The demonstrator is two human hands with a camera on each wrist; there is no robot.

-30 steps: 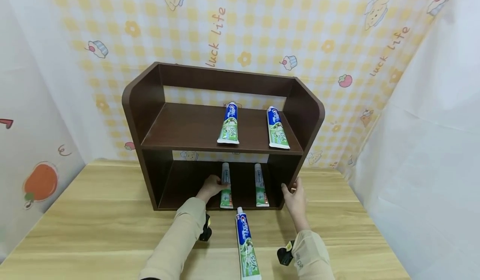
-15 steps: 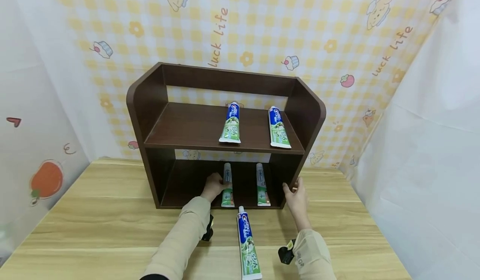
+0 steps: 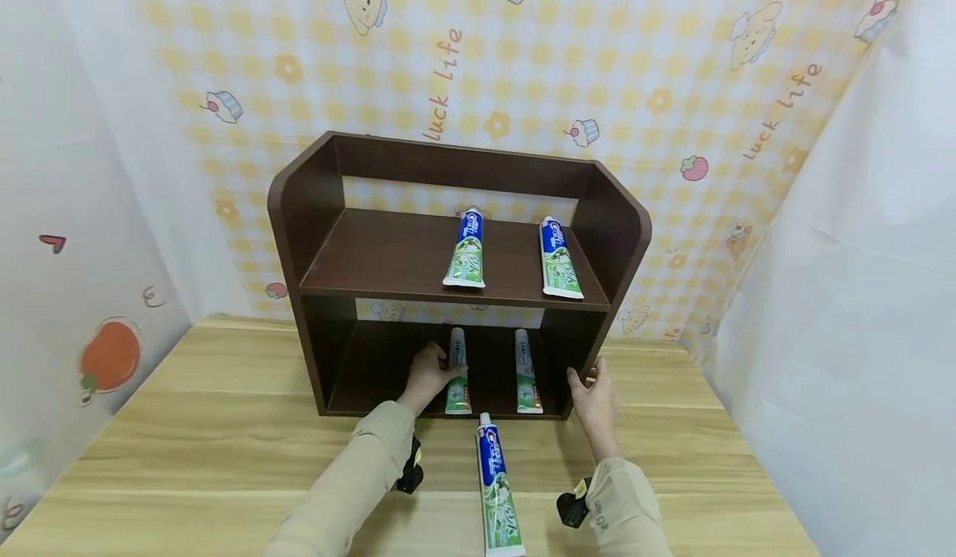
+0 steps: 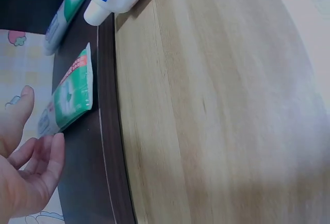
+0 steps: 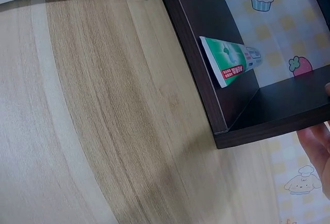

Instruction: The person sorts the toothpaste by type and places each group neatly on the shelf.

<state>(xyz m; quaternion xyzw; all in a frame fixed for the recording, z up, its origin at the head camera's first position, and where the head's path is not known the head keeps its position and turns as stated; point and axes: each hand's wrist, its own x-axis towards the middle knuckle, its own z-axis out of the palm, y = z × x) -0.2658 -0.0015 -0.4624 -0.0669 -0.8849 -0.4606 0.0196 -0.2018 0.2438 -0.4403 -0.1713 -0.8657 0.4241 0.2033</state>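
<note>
In the head view my left hand (image 3: 427, 374) is inside the lower level of a dark brown two-tier shelf (image 3: 396, 296), at a green and grey toothpaste tube (image 3: 458, 391). The left wrist view shows my thumb (image 4: 23, 105) spread apart from my fingers, whose tips are at the tube's edge; contact is hard to tell. My right hand (image 3: 595, 403) holds the shelf's right side panel, thumb on the inner side and fingers outside. A second green and grey toothpaste tube (image 3: 527, 383) lies to the right on the same level.
Two blue and green toothpaste tubes (image 3: 467, 250) lie apart on the upper level. Another blue and green toothpaste tube (image 3: 498, 491) lies on the wooden table (image 3: 224, 457) before the shelf, between my forearms. A patterned cloth (image 3: 523, 67) hangs behind.
The head view has shifted a little, so the whole scene sits slightly further right. Both hands keep nearly the same places at the shelf and tube.
</note>
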